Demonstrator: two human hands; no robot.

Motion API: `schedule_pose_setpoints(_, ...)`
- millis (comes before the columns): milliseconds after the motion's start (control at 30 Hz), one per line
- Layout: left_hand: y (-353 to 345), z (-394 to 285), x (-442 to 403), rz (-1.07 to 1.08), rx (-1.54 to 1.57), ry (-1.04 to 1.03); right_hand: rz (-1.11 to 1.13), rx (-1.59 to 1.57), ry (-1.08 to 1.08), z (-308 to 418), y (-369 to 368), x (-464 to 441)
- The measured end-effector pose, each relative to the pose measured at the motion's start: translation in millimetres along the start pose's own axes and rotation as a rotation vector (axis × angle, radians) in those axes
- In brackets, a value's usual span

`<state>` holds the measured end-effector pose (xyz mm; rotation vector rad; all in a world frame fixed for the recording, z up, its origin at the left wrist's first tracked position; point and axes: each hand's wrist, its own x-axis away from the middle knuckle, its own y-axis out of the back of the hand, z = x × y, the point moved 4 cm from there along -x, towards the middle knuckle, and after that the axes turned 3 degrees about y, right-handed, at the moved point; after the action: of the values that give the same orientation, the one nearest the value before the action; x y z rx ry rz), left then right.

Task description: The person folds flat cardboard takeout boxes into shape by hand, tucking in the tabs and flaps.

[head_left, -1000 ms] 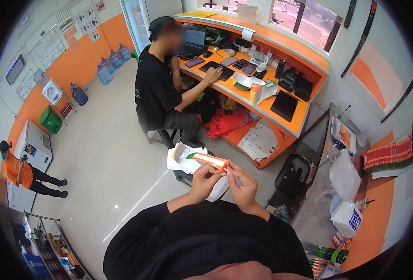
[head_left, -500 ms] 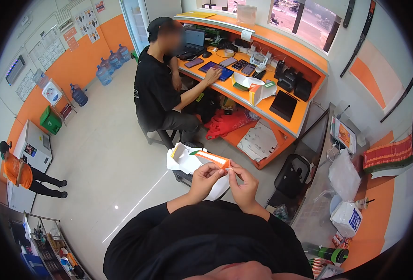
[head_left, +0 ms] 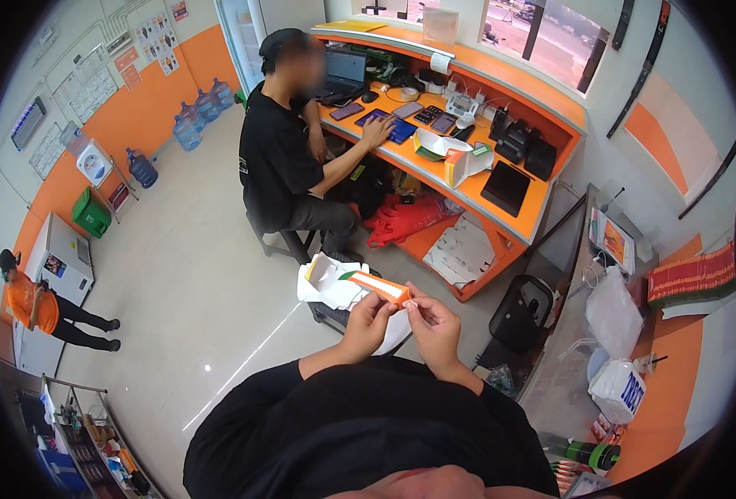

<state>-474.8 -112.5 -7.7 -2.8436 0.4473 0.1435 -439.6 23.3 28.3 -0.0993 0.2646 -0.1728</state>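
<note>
1. Left hand: thumb and fingers pinch the near end of an orange carton piece with a white scalloped inside, held out before the torso.
2. Right hand: just beside the left, fingertips pinched on that same end, where a small white bit shows.
3. Beyond, a black stool bears an opened white carton; whether the piece's green tip touches it, I cannot tell.
4. Desk: a dark tablet at the near right corner; an opened box by the front edge.
5. Farther along that edge, a seated person touches a lit tablet.
</note>
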Motion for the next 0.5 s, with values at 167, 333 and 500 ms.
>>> schedule_pose_setpoints(167,-2.5,-3.2,0.9,-0.005,-0.057,0.003,0.001,-0.018,-0.006,-3.1,1.0,1.5)
schedule_pose_setpoints(333,-4.1,-2.0,1.0,-0.009,-0.024,0.001,-0.044,-0.075,0.006,-6.0,1.8,0.7)
schedule_pose_setpoints(500,-2.4,-3.7,0.2,-0.007,-0.02,-0.02,-0.054,0.048,0.083,-3.2,0.9,-0.9)
